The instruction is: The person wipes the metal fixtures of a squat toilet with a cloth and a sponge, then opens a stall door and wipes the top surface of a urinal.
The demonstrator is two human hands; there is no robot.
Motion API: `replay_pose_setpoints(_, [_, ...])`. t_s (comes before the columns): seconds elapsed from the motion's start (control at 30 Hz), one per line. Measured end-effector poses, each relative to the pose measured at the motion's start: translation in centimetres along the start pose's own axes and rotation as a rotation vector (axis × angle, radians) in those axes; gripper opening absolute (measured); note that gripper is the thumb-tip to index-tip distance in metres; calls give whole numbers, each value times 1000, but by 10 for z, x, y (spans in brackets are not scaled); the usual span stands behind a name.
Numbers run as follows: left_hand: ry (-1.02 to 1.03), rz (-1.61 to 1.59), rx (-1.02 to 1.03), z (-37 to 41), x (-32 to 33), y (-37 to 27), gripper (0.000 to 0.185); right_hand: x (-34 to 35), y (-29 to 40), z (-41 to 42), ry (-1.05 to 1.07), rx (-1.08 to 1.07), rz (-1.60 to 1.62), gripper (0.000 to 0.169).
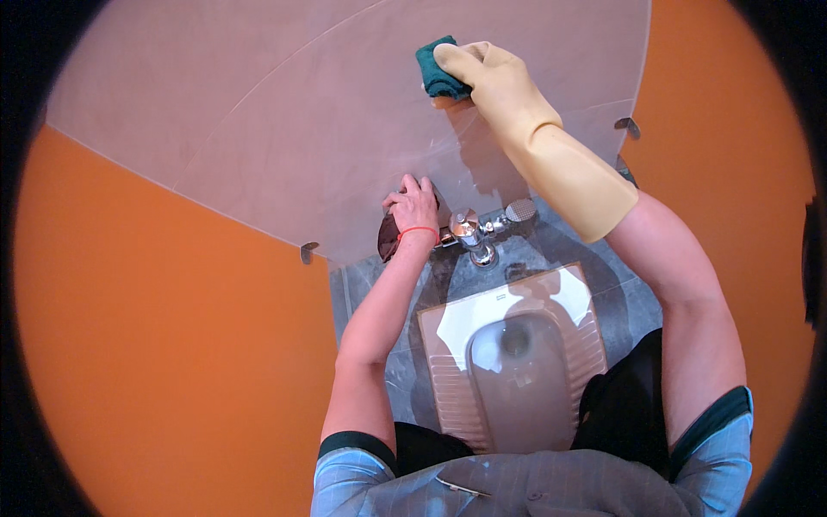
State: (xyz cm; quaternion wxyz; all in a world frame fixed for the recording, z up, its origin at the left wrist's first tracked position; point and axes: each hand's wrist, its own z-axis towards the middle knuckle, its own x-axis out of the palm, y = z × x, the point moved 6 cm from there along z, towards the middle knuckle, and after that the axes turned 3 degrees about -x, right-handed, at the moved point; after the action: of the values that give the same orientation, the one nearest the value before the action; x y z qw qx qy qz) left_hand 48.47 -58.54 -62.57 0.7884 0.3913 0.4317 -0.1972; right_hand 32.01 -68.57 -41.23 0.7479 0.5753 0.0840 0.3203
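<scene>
My right hand (488,68) wears a long cream rubber glove. It grips a folded dark green cloth (440,76) against the large pinkish-grey tiled wall (336,84), and its shadow falls below. My bare left hand (413,205), a red string around its wrist, lies with fingers apart on a dark, glossy brown fixture (387,236) low on the wall. The fixture is partly covered by the hand, and its kind is unclear. Just right of it stands a chrome flush valve (466,226) with a round, textured push button (520,210).
A white ceramic squat toilet pan (452,323) is set in the grey tiled floor (400,388), between my legs. Orange partition panels (194,336) enclose both sides. Small metal brackets (309,252) join the panels to the wall. A dark object sits at the far right rim.
</scene>
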Motion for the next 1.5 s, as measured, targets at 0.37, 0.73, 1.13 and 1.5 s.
replay_pose_setpoints(0.37, [-28,-779,-253,-16,12,84,47,-10,34,-7,8,-77,-5,35])
replay_pose_setpoints(0.73, [737,-2137,-751,-108,151,94,26,-9,38,-15,-14,-46,-45,35])
replay_pose_setpoints(1.13, [175,-2962,-1302,-115,222,-59,29,-12,9,17,-59,69,-4,41])
replay_pose_setpoints(1.5, [-47,-3037,-1255,-82,212,-84,25,-21,-32,24,-13,140,-91,37])
